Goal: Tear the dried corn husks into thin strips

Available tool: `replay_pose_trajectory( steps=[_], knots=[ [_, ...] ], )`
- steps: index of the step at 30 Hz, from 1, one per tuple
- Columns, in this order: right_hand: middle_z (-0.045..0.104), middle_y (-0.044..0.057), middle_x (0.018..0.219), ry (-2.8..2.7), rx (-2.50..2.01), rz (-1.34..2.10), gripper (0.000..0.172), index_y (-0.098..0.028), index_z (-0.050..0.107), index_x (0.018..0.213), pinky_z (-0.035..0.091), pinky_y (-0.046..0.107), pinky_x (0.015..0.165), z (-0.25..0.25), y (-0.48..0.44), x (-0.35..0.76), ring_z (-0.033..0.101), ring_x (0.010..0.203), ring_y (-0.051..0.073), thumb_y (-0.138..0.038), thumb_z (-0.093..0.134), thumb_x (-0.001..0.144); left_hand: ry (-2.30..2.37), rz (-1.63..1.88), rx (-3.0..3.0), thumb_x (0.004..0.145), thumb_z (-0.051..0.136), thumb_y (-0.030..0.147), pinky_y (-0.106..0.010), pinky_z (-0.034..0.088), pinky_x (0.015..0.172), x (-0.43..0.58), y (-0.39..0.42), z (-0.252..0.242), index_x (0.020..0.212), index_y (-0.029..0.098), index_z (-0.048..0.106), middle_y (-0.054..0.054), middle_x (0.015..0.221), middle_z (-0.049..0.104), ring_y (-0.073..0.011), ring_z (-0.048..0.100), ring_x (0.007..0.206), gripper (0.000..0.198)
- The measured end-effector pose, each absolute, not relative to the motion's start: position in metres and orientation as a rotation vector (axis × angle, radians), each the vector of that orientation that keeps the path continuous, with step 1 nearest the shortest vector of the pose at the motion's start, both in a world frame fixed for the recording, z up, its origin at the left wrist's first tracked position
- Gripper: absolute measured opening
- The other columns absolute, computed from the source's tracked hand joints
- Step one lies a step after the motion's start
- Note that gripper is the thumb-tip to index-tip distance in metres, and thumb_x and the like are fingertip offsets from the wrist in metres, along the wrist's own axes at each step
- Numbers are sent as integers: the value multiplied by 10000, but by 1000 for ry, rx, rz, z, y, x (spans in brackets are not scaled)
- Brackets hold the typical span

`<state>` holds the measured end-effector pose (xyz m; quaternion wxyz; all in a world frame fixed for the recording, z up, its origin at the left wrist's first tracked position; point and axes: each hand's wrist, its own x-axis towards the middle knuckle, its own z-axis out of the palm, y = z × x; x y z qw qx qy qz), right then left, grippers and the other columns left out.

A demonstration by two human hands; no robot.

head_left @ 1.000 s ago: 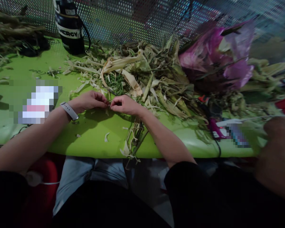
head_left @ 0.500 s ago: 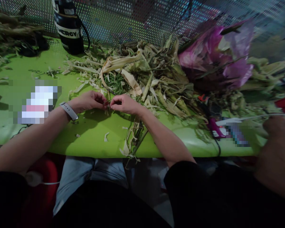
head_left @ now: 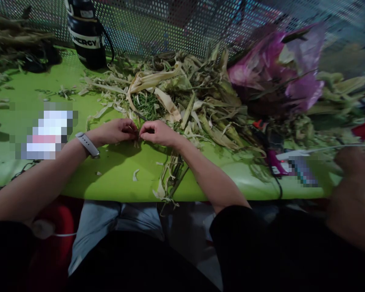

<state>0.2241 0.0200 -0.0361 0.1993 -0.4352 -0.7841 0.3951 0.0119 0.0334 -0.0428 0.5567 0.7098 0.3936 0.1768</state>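
Note:
My left hand and my right hand meet fingertip to fingertip on the green table. Both are closed in a pinch on a thin plant strip between them; it is too small to see clearly. A white watch is on my left wrist. Just beyond my hands lies a big heap of dry leaves and stalks. A bundle of stems runs under my right forearm to the table's near edge.
A black bottle stands at the back left before a perforated metal screen. A purple plastic bag lies at the right. Red-handled tools lie near another person's hand at the far right.
My fingertips have shifted slightly and drawn a little closer together. The other person's hand at the right has moved slightly.

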Motion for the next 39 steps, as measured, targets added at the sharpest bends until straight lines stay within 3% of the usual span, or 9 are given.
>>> replay_pose_trajectory(
  steps=[8,17,26,39],
  knots=[
    [629,19,737,-2183,-1227,1106,153,-129,664,797,384,280,669,-35,19,223,498,672,119,-254,589,752,922,406,1677,631,790,290,-306,504,761,15,26,-38,947,184,629,-47,895,732,-195,684,825,370],
    [632,20,741,-2207,-1197,1095,164,-132,670,795,392,278,676,-38,20,224,508,676,122,-263,586,745,942,386,1728,730,742,343,-272,478,717,13,30,-37,894,170,727,-35,841,740,-161,652,751,239],
    [645,24,743,-2253,-1209,1050,163,-116,692,794,391,267,677,-38,19,224,519,680,118,-234,592,741,992,482,1523,679,803,259,-302,519,775,12,33,-38,955,176,719,-22,829,741,-157,667,773,300],
    [670,38,786,-2406,-1220,892,147,-126,718,797,395,277,720,-35,16,221,553,719,135,-211,603,764,1017,506,1482,652,793,208,-302,532,775,14,30,-32,838,167,719,-39,838,754,-165,690,775,204]
  ],
)
